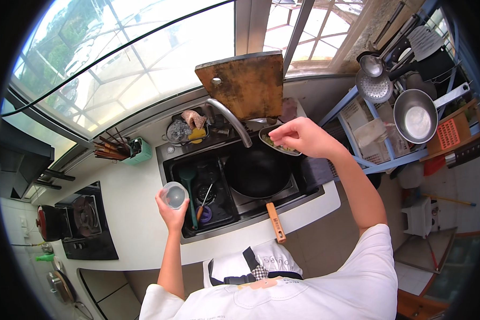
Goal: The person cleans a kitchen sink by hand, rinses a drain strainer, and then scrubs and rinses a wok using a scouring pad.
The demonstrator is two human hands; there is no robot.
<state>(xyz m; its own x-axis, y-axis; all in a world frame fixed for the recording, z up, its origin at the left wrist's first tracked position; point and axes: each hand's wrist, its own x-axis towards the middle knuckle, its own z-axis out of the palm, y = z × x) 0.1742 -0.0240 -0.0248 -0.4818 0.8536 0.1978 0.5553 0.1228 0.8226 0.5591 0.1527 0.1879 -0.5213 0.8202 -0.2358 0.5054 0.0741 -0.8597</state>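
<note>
My left hand (171,216) grips a small translucent plastic cup (175,195) above the sink's left rim. Its mouth faces up, and what it holds is not clear. My right hand (310,140) is raised over a corner basket (294,153) with food scraps; the fingers are bent close to the thumb, and whether anything is pinched there cannot be seen. A black wok (258,172) sits in the sink's right side, its wooden handle (276,224) jutting over the front edge. Beside it in the left basin lie a green spatula (189,196) and an orange-handled utensil (202,208).
A curved faucet (234,122) arches above the sink, before a wooden cutting board (244,86). Chopsticks stand in a green holder (138,152). Left is a gas stove (88,224). A rack at right carries a saucepan (416,116) and a skimmer (374,86). A dark cloth (317,172) hangs nearby.
</note>
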